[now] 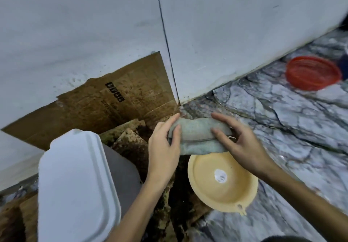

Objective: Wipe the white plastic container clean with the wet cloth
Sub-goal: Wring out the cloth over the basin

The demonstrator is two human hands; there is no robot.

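Marble floor [282,113] is seen; just beyond the yellow bowl [216,185], a rolled grey cloth [197,134] is gripped by both hands, left hand [163,143] and right hand [243,145].

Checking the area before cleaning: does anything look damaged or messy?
Yes. The cardboard against the wall is torn along its top edge and stained with dark spots; more soiled pieces lie beneath it, beside the white container.

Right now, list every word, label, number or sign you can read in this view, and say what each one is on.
No text here can be read.
Cardboard sheet against the wall: a row of black handling symbols and faint printed lines, too blurred to read.
Yellow bowl: a round white sticker inside, print too small to read.
White container, cloth and red bowl: no markings visible.
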